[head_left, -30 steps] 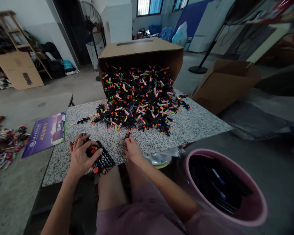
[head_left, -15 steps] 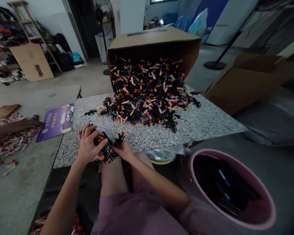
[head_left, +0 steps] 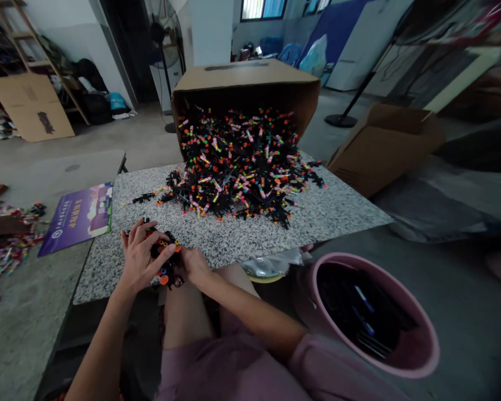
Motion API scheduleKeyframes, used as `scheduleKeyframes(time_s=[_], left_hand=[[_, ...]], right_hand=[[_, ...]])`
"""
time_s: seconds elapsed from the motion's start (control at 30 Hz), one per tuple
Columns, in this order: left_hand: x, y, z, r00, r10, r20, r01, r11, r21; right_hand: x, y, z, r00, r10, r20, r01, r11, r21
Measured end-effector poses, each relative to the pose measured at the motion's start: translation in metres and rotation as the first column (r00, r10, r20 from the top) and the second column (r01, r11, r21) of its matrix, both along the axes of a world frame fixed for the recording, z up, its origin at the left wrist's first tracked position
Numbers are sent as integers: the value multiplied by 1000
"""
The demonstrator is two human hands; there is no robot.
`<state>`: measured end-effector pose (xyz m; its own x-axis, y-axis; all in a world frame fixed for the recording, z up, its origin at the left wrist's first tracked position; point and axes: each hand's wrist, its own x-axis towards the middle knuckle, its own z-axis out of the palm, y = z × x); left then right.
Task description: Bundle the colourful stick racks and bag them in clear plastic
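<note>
Our left hand (head_left: 140, 259) and right hand (head_left: 195, 266) meet over the near edge of the speckled granite worktop (head_left: 342, 220), both on one black plastic lattice piece (head_left: 167, 253) studded with round orange and red parts. The left fingers (head_left: 138, 236) are curled and spread across its near side, closed enough to hold it, while the right fingers (head_left: 183, 257) press in from the other side. Their tips are mostly hidden behind the piece, so we cannot tell how tight that pinch is. The piece sits between the two sets of fingers, and we cannot see whether its underside touches the worktop. Straight ahead of the fingers, a heap of black plastic pieces with neon tips (head_left: 237, 172) spills across the worktop from the mouth of a cardboard box (head_left: 244, 75) lying on its side. One stray black piece (head_left: 144, 197) lies apart from the heap, ahead of the left fingers. To the right of the fingers, past a crumpled silver bag (head_left: 271, 265), stands a pink plastic bucket (head_left: 371, 266) with black pieces (head_left: 350, 301) inside. To the left of the fingers, a purple booklet (head_left: 77, 220) lies on a second worktop (head_left: 45, 167) beside a scatter of multicoloured pieces (head_left: 4, 250). Directly below the fingers is our bare thigh (head_left: 192, 312), with a mauve shirt (head_left: 229, 370) nearer still.
</note>
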<state>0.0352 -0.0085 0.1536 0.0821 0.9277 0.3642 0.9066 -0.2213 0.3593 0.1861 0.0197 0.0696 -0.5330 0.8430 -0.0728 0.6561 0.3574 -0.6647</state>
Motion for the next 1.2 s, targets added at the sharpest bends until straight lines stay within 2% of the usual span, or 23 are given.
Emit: scheduleKeyframes(time_s=[0.1,0.17,0.23,0.3,0.37,0.43,0.47,0.5,0.57,0.63,0.7,0.8,0.9,1.0,1.03,1.1,1.2], left_hand=[[-4,-2,-1,1000,15,-20,-15,1000,12],[-4,-1,-2,1000,15,-19,-15,1000,17],[-3,2,-3,1000,13,-17,-12,1000,23],[0,6,-4,1000,12,-15,-11,1000,29],[1,9,-4,1000,7,-13,-6,999,33],[0,10,-5,1000,-3,-9,3,999,34],[-1,10,-6,1000,-10,-9,10,999,35],[-2,9,-6,1000,-15,-10,15,999,35],[-3,7,-6,1000,-13,-16,14,999,36],[-3,8,-5,1000,-2,-27,3,1000,31],[-2,10,-5,1000,2,-27,-1,1000,17],[-2,12,-4,1000,-13,20,13,1000,14],[0,8,-2,999,3,40,-7,993,114],[9,2,4,1000,20,24,-25,975,219],[12,1,6,999,14,33,-20,979,204],[18,-2,9,998,-11,66,5,996,88],[20,-7,10,997,-65,43,69,994,-82]], right_hand=[[27,34,-2,995,77,-70,-76,997,15],[47,64,0,996,-64,-61,71,990,123],[60,86,1,954,-299,31,284,930,233],[62,93,-3,910,-391,136,345,898,273],[58,85,-11,932,-316,176,265,928,262],[56,75,-16,968,-210,135,168,948,269],[58,73,-15,976,-194,104,157,945,286],[61,74,-12,975,-209,75,177,935,307],[70,87,0,945,-321,55,285,898,336],[77,106,12,906,-411,105,365,882,299],[78,121,18,916,-358,179,322,925,199],[74,123,14,957,-212,199,198,976,88],[73,112,6,967,-178,182,162,982,99],[68,106,9,972,-137,189,110,983,149],[64,103,10,970,-122,210,90,984,155],[53,95,12,954,-98,282,53,985,163],[48,68,4,931,-17,365,-78,967,242]])
